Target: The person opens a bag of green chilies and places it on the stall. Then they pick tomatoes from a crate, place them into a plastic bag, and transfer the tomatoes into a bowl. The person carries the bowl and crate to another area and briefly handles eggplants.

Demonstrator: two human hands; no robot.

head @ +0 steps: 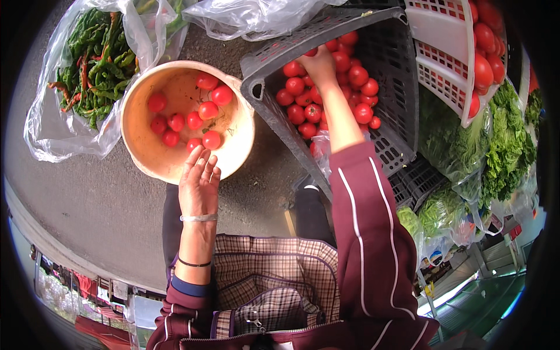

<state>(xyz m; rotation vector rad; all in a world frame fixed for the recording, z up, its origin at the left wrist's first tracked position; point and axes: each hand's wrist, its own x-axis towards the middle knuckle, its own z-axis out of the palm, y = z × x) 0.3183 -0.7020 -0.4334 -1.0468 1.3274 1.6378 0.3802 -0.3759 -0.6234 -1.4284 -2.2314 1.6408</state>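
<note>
My left hand (201,175) is at the near rim of a round orange-tan basin (188,65), palm up with its fingers apart and nothing held. Several red tomatoes (208,110) lie inside the basin with bits of stem. My right hand (318,65) reaches into a tilted black plastic crate (396,83) among many red tomatoes (358,76). Its fingers curl at a tomato (310,52) near the crate's upper side; whether they grip it cannot be told. A piece of clear plastic bag (322,151) lies by my right forearm.
A clear plastic bag of green and red peppers (98,70) stands left of the basin. Another clear bag (258,17) lies beyond. At right are a white basket (442,57) with tomatoes, leafy greens (507,140) and a lower black crate (415,179). Grey pavement (105,197) lies underneath.
</note>
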